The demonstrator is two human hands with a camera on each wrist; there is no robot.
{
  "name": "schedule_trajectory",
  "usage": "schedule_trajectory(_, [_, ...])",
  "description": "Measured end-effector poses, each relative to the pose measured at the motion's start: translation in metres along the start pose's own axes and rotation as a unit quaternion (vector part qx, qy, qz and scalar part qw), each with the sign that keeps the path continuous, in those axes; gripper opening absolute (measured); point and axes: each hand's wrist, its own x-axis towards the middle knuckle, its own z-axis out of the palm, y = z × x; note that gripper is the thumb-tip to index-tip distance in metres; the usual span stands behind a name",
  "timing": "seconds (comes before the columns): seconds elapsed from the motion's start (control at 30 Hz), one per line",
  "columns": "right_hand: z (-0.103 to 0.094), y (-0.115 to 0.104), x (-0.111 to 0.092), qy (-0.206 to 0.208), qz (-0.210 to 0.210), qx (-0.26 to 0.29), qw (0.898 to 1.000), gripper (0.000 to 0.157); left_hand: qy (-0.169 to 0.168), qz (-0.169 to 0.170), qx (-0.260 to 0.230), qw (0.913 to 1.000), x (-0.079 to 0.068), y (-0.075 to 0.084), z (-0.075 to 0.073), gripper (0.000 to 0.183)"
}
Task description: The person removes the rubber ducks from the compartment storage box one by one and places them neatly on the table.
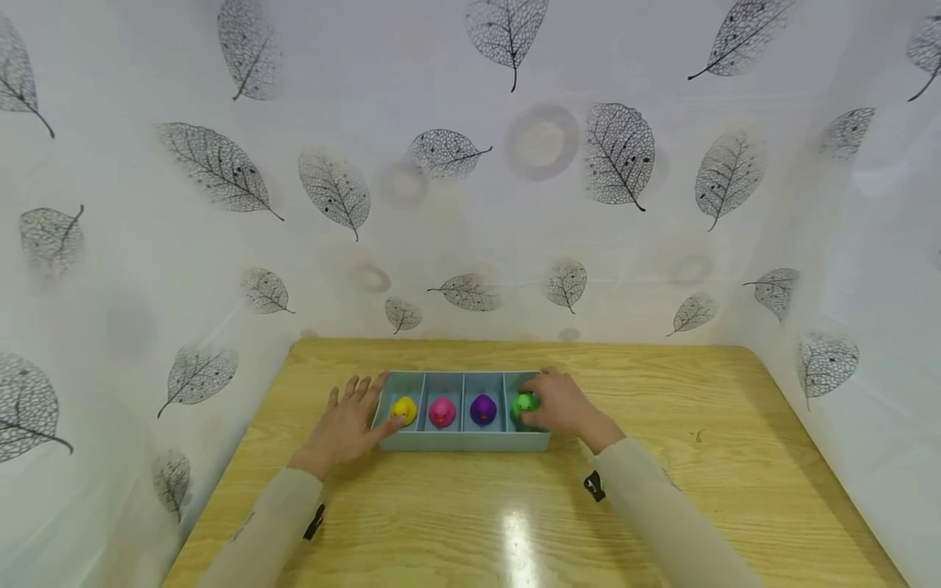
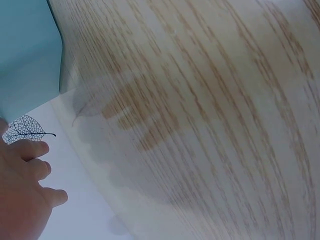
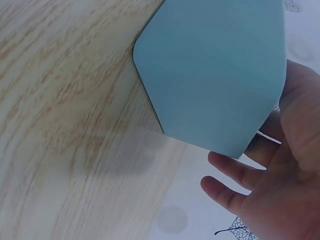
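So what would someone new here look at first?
Probably the row in the pale blue divided tray: from left to right, a yellow toy duck, pink toy duck, purple toy duck and green toy duck. The right hand holds the green toy duck; the left hand is at the tray's left end. Dark leaf prints stand out on the white backdrop behind the table.

A pale blue rectangular four-compartment tray (image 1: pixel 465 442) is standing on a yellowish wood-grain table (image 1: pixel 441 506), with a white leaf-printed sheet (image 1: pixel 470 106) hanging behind and to both sides. From left to right, a yellow duck-shaped toy (image 1: pixel 403 407), pink duck-shaped toy (image 1: pixel 443 411), purple duck-shaped toy (image 1: pixel 483 409) and green duck-shaped toy (image 1: pixel 524 402) are sitting one per compartment. The bare left hand (image 1: pixel 349 429) is lying at the tray's left end; the bare right hand (image 1: pixel 564 404) is lying over its right end, fingers around the rightmost toy.
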Motion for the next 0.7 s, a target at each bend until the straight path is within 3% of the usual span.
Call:
schedule_trajectory(0.37, [-0.011, 0.001, -0.008, 0.073, -0.026, -0.002, 0.997, 0.039, 0.003, 0.002, 0.002, 1.0000, 0.001, 0.000, -0.001, 0.093])
schedule_trajectory(0.7, [-0.025, 0.002, -0.020, 0.106, -0.023, 0.115, 0.987, 0.041, -0.002, 0.001, 0.004, 1.0000, 0.001, 0.001, -0.001, 0.092])
